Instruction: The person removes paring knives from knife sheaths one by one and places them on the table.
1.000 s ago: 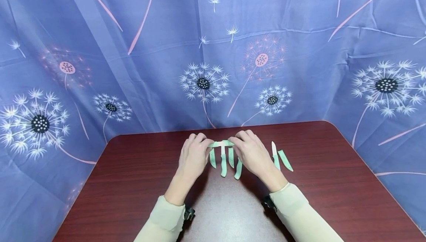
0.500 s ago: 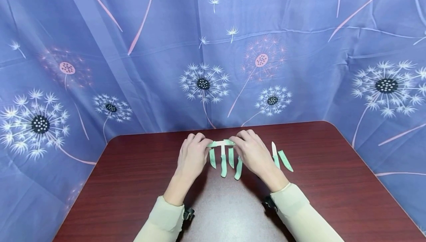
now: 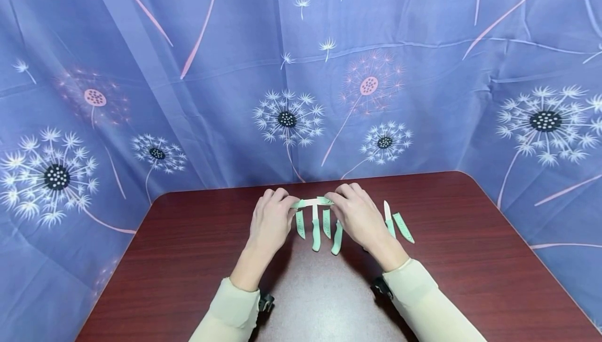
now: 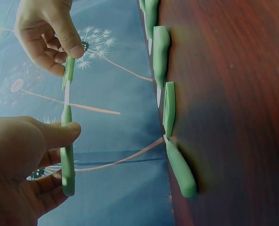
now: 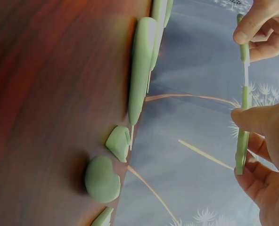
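Note:
In the head view my left hand (image 3: pixel 271 220) and right hand (image 3: pixel 359 217) are raised above the far part of the table. Between thumb and fingers, the left hand grips the mint-green handle of a small knife (image 4: pixel 68 160). A matching green blade sheath (image 5: pixel 243 136) is pinched in my right hand. The knife's white blade (image 3: pixel 310 203) runs sideways between the hands, with its tip end inside the sheath's mouth. Below them on the table lie a sheath (image 3: pixel 300 224), a knife (image 3: pixel 316 233), a second sheath (image 3: pixel 326 223) and another knife (image 3: pixel 337 238), partly hidden by the right hand.
To the right of my right hand, one more bare knife (image 3: pixel 390 221) lies beside its sheath (image 3: pixel 403 227). The dark red wooden table (image 3: pixel 188 258) ends at a blue dandelion-print curtain (image 3: pixel 226 122) just behind the hands.
The hands have drawn slightly apart, and a little more white blade shows between handle and sheath. The knives and sheaths on the table have not moved.

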The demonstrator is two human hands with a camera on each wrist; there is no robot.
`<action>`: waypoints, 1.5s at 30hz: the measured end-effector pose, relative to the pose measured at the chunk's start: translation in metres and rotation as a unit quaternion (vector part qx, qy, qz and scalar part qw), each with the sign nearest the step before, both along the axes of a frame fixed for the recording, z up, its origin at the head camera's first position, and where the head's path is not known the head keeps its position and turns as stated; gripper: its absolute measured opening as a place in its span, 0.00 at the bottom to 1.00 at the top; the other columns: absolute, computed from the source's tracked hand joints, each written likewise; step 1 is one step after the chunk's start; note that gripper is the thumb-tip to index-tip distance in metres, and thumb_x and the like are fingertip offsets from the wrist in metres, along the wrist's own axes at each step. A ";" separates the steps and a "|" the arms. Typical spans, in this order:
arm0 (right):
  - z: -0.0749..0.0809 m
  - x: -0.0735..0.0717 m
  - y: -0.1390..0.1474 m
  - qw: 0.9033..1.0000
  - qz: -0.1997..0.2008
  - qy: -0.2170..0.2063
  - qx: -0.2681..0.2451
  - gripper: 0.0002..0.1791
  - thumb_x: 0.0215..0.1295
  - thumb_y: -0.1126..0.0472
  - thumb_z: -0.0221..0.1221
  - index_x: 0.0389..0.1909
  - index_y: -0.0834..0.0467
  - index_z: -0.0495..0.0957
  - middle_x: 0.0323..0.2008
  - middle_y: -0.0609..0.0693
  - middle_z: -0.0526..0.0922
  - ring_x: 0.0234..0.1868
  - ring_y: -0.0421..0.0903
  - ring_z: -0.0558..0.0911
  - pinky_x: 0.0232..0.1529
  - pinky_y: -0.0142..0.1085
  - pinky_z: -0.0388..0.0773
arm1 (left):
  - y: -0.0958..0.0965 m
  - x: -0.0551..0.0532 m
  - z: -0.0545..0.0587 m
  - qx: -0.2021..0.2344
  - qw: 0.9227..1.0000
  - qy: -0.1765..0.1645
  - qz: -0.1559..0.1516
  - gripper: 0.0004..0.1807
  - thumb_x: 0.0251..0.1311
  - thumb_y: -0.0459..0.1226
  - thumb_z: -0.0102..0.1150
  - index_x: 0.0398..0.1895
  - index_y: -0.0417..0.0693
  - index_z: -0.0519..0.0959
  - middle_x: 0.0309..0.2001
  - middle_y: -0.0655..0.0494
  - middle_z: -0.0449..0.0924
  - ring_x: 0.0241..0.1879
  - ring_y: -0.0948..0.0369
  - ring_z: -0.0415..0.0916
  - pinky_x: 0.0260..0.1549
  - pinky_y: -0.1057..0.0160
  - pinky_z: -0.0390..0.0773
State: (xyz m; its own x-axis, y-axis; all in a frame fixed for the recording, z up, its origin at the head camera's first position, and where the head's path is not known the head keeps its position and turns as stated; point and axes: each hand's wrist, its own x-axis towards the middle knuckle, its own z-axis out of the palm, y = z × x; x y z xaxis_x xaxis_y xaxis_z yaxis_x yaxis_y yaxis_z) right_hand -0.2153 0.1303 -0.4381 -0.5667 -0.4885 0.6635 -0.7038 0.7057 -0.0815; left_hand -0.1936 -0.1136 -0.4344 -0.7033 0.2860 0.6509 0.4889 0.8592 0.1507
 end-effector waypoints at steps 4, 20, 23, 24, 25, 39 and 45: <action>0.001 0.000 0.000 1.000 0.000 -0.001 -0.006 0.17 0.61 0.70 0.73 0.51 0.57 0.87 0.40 0.51 0.82 0.43 0.55 0.78 0.49 0.45 0.78 | 0.000 0.000 0.001 0.000 1.000 0.002 0.001 0.10 0.59 0.30 0.77 0.42 0.51 0.91 0.39 0.56 0.81 0.40 0.51 0.76 0.37 0.54 0.77; 0.003 0.001 0.003 1.000 -0.011 -0.016 0.002 0.15 0.66 0.69 0.70 0.53 0.58 0.86 0.42 0.53 0.82 0.44 0.55 0.78 0.51 0.46 0.78 | -0.001 0.000 0.001 0.001 1.000 0.004 0.004 0.10 0.59 0.30 0.77 0.43 0.50 0.91 0.39 0.55 0.82 0.40 0.51 0.76 0.37 0.53 0.78; 0.003 0.001 0.003 1.000 -0.013 -0.021 0.004 0.15 0.66 0.68 0.70 0.53 0.57 0.86 0.43 0.53 0.82 0.45 0.56 0.78 0.51 0.46 0.78 | -0.001 0.000 0.002 0.001 1.000 0.008 0.001 0.10 0.59 0.30 0.77 0.42 0.50 0.91 0.39 0.55 0.82 0.39 0.50 0.76 0.36 0.53 0.78; 0.003 0.001 0.003 1.000 -0.014 -0.022 0.004 0.15 0.66 0.68 0.70 0.53 0.57 0.86 0.43 0.53 0.82 0.45 0.56 0.78 0.51 0.47 0.78 | -0.001 0.000 0.002 0.001 1.000 0.009 -0.001 0.10 0.59 0.30 0.77 0.42 0.49 0.91 0.39 0.55 0.82 0.39 0.50 0.76 0.36 0.53 0.78; 0.003 0.001 0.004 1.000 -0.015 -0.024 0.004 0.15 0.66 0.68 0.70 0.53 0.57 0.86 0.43 0.53 0.82 0.45 0.56 0.78 0.51 0.47 0.77 | -0.001 0.000 0.002 0.001 1.000 0.010 -0.002 0.10 0.58 0.30 0.77 0.42 0.49 0.91 0.38 0.55 0.82 0.39 0.50 0.76 0.36 0.53 0.78; 0.002 0.000 0.004 1.000 -0.012 -0.025 0.000 0.15 0.66 0.68 0.69 0.53 0.57 0.86 0.43 0.53 0.82 0.45 0.56 0.78 0.51 0.47 0.77 | -0.001 0.001 0.002 0.005 1.000 0.008 -0.001 0.10 0.59 0.30 0.77 0.42 0.49 0.91 0.39 0.55 0.82 0.39 0.50 0.76 0.35 0.53 0.77; 0.002 0.000 0.004 1.000 -0.014 -0.027 0.000 0.15 0.67 0.68 0.69 0.53 0.57 0.86 0.43 0.53 0.82 0.45 0.56 0.78 0.51 0.47 0.77 | 0.000 0.000 0.001 0.003 1.000 0.009 0.000 0.10 0.59 0.30 0.77 0.42 0.49 0.91 0.39 0.55 0.82 0.39 0.50 0.75 0.35 0.53 0.76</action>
